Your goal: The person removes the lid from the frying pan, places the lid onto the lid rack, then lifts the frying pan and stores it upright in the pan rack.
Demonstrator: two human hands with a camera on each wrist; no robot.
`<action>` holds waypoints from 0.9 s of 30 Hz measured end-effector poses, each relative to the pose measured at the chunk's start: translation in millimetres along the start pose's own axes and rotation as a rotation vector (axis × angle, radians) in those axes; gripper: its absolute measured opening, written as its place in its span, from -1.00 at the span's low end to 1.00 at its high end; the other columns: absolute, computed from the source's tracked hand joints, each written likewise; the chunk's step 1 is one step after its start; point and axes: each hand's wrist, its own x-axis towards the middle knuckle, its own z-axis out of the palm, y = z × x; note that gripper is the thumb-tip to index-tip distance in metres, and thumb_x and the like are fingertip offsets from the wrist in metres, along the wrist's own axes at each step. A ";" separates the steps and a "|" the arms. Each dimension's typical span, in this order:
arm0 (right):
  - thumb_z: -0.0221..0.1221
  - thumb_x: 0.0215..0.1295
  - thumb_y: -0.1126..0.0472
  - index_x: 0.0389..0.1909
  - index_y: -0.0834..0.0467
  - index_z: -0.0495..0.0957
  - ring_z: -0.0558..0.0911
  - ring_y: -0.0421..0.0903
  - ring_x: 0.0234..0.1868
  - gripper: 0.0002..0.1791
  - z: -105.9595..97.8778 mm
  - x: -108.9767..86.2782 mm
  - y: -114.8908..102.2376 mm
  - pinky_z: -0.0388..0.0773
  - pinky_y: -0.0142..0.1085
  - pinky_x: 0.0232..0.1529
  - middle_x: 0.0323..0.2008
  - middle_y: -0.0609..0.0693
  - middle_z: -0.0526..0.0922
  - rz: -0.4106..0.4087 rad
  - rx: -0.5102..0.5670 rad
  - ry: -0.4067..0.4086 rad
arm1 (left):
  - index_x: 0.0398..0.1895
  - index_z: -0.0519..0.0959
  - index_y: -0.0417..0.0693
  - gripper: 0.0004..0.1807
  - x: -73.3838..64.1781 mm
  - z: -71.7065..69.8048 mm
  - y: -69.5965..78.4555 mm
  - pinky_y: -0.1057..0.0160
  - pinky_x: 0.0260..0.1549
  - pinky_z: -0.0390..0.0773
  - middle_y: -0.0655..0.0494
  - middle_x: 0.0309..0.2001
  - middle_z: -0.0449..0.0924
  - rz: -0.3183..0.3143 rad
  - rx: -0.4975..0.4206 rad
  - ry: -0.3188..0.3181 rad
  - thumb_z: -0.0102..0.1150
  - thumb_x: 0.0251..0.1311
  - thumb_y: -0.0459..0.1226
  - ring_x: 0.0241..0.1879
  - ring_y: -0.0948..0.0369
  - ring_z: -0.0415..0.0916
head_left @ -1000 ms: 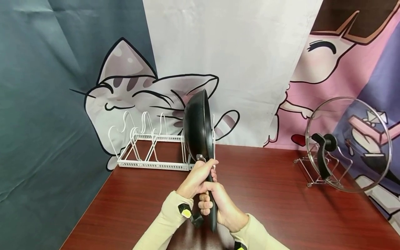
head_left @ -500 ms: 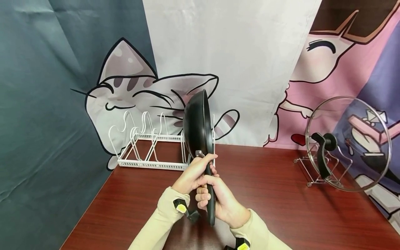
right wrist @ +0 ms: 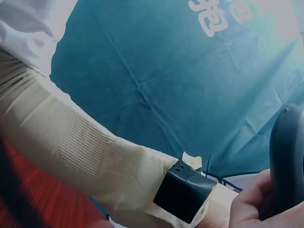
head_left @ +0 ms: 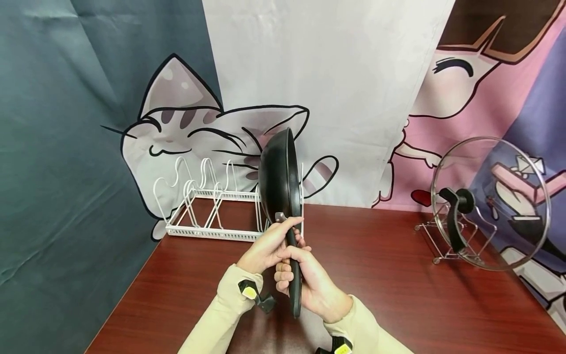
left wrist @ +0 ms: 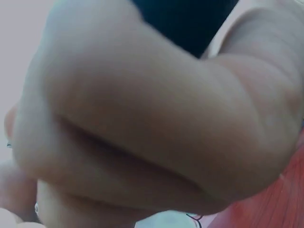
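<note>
A black frying pan (head_left: 275, 172) stands on edge at the right end of the white wire rack (head_left: 216, 233), its handle (head_left: 295, 290) pointing toward me. My left hand (head_left: 267, 246) grips the handle close to the pan, thumb laid across the top. Just behind it, my right hand (head_left: 314, 285) wraps its fingers round the same handle. In the left wrist view, curled fingers (left wrist: 142, 118) fill most of the picture. The right wrist view catches the handle's end (right wrist: 287, 161) at its right edge, beside part of the right hand (right wrist: 249, 209).
A glass lid (head_left: 546, 211) with a black knob handle leans upright in a small metal wire stand (head_left: 446, 258) at the table's right. The reddish wooden table (head_left: 376, 275) backs onto a printed cartoon curtain (head_left: 345, 73). White dividers (head_left: 190, 206) rise along the rack's left part.
Both hands have shifted slightly up and to the left in view, and the handle's end has risen a little. The pan's body has barely moved, and both hands keep their grip.
</note>
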 end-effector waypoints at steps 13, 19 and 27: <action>0.03 0.20 -0.10 -0.42 0.09 0.39 0.48 -0.21 -0.57 -0.69 -7.9 -7.7 -2.7 0.48 -0.31 -0.32 -0.64 -0.12 0.47 -0.010 -0.278 0.144 | -0.56 0.49 -0.13 -0.44 -3.4 -8.0 -1.0 0.41 -0.73 0.38 0.18 -0.67 0.41 -0.116 0.186 -0.037 0.08 0.04 0.22 -0.76 0.34 0.34; -0.15 0.26 -0.27 -0.09 0.18 0.34 0.65 -0.04 -0.30 -0.42 -19.9 -14.0 -10.2 0.48 -0.12 -0.08 -0.42 0.03 0.66 0.048 -0.389 0.040 | -0.43 0.48 -0.14 -0.29 -10.1 -15.0 -3.7 0.25 -0.44 0.54 0.07 -0.55 0.54 -0.134 0.273 -0.001 -0.05 -0.03 0.38 -0.55 0.22 0.53; -0.25 0.24 -0.37 0.03 0.26 0.31 0.63 0.01 -0.17 -0.24 -49.7 -34.0 -18.9 0.49 -0.11 -0.12 -0.22 0.15 0.64 0.040 -0.464 0.108 | -0.09 0.41 -0.37 -0.06 -46.5 -54.6 -10.2 0.00 -0.36 0.56 -0.23 -0.35 0.62 -0.050 0.564 0.144 -0.30 0.08 0.40 -0.36 -0.05 0.63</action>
